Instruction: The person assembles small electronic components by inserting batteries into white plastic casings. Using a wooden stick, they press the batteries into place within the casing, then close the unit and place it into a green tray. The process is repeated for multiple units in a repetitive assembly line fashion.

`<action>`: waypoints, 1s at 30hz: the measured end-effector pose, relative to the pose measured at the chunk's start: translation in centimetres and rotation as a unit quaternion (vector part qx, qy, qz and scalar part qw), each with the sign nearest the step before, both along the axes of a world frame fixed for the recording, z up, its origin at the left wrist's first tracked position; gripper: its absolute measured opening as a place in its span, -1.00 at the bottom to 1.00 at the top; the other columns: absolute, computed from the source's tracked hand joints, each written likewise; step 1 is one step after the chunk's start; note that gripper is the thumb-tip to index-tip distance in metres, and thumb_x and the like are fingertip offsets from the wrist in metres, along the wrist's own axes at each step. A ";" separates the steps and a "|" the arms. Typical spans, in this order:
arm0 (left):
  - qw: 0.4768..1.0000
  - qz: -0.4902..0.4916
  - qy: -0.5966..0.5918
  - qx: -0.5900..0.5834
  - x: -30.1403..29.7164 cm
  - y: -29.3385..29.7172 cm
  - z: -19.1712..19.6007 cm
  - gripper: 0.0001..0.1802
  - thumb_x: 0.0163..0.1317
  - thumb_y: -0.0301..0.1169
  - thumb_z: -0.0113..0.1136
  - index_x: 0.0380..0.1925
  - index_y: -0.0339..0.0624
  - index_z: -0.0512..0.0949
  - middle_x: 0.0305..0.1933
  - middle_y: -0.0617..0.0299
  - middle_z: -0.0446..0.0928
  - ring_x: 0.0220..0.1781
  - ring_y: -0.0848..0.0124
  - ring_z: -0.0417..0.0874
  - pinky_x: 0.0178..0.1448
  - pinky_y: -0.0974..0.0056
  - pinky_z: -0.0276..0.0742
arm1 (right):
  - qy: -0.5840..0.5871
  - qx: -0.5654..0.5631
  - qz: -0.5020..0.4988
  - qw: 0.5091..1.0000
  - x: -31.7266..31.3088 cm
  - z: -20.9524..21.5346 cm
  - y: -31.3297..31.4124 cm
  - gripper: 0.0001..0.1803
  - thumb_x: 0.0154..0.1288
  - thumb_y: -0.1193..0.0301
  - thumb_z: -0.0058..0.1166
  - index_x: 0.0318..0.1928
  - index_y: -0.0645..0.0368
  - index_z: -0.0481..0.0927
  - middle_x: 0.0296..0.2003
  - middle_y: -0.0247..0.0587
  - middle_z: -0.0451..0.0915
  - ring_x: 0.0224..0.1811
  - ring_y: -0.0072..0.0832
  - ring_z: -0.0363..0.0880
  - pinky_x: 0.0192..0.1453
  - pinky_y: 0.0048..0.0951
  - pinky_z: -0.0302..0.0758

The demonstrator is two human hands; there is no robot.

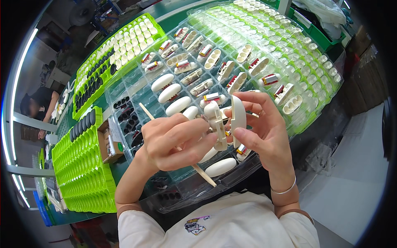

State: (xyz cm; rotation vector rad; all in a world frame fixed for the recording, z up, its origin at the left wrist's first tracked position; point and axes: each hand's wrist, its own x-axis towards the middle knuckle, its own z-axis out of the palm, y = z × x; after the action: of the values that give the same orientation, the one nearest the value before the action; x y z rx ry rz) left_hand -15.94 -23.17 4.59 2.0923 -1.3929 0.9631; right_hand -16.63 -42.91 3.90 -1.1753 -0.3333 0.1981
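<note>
My left hand (178, 140) is closed around a thin wooden stick (204, 175) that slants out on both sides of the fist. Its fingertips also meet a white plastic inner part (217, 128) with a rounded end. With thumb and fingers, my right hand (262, 128) grips a smooth white oval shell (238, 118), held upright right beside the inner part. Whether the two pieces touch is unclear. Beneath both hands lies a clear compartment tray (134, 89). It holds closed white oval cases (221, 167) and open white housings (213, 59), some with red and silver parts inside.
Lime-green trays (82, 173) stand at the left, one with black oval pieces (83, 126). Another green tray (134, 41) carries white and black pieces. Clear domed parts (306, 62) fill a tray at the right. A small cardboard box (109, 144) sits left of my forearm. Another person (41, 103) is at far left.
</note>
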 end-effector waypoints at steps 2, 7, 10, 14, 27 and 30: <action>0.999 0.003 -0.046 -0.022 0.5 -0.2 -0.5 -0.69 -0.37 -0.50 0.19 -0.45 -0.07 0.54 -0.38 0.21 0.46 -0.68 0.57 0.37 -0.70 0.57 0.22 | -0.013 -0.009 -0.002 1.000 -0.1 0.1 0.1 -0.49 -0.03 0.56 0.11 -0.01 0.20 0.29 -0.26 -0.26 0.41 -0.17 -0.55 0.46 -0.20 -0.55 0.53; 0.997 0.008 -0.069 -0.038 0.6 -0.2 -0.7 -0.68 -0.41 -0.49 0.14 -0.47 -0.01 0.54 -0.42 0.28 0.47 -0.70 0.61 0.33 -0.73 0.60 0.15 | -0.012 -0.028 0.013 0.999 -0.2 0.2 0.2 -0.48 -0.04 0.56 0.12 0.00 0.20 0.28 -0.27 -0.25 0.42 -0.16 -0.52 0.47 -0.17 -0.52 0.53; 0.994 0.004 -0.095 -0.047 0.7 -0.4 -0.8 -0.70 -0.39 -0.49 0.15 -0.49 0.01 0.54 -0.45 0.33 0.47 -0.70 0.62 0.33 -0.73 0.61 0.12 | -0.017 -0.036 0.026 0.999 -0.3 0.1 0.2 -0.46 -0.04 0.56 0.12 0.01 0.20 0.27 -0.27 -0.23 0.45 -0.15 -0.51 0.47 -0.12 -0.49 0.51; 0.994 0.013 -0.104 -0.043 0.4 -0.6 -0.5 -0.74 -0.37 -0.51 0.20 -0.54 0.03 0.52 -0.47 0.40 0.47 -0.69 0.64 0.34 -0.73 0.62 0.05 | -0.017 -0.037 0.033 0.999 -0.3 0.0 0.1 -0.47 -0.04 0.56 0.10 0.02 0.20 0.27 -0.27 -0.21 0.46 -0.14 -0.51 0.47 -0.08 -0.46 0.49; 0.997 -0.022 -0.074 0.003 -0.2 -0.5 -0.3 -0.73 -0.36 -0.58 0.33 -0.58 -0.19 0.46 -0.44 0.20 0.45 -0.69 0.47 0.38 -0.73 0.49 0.16 | -0.048 -0.030 0.023 0.998 -0.6 -0.2 0.5 -0.48 -0.05 0.60 0.10 -0.01 0.17 0.28 -0.24 -0.20 0.47 -0.15 -0.54 0.47 -0.10 -0.47 0.50; 0.997 -0.012 -0.076 -0.001 -0.4 -0.5 -0.3 -0.73 -0.36 -0.57 0.33 -0.56 -0.19 0.46 -0.44 0.20 0.45 -0.69 0.47 0.38 -0.73 0.49 0.16 | -0.025 -0.025 0.020 0.999 -0.6 -0.3 0.4 -0.48 -0.07 0.59 0.13 -0.03 0.17 0.29 -0.26 -0.21 0.47 -0.16 -0.54 0.47 -0.12 -0.48 0.52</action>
State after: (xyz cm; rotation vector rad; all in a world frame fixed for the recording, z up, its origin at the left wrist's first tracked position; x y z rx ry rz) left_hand -16.34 -23.67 4.28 2.0323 -1.4853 1.1331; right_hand -17.20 -42.48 3.64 -1.2244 -0.3973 0.2137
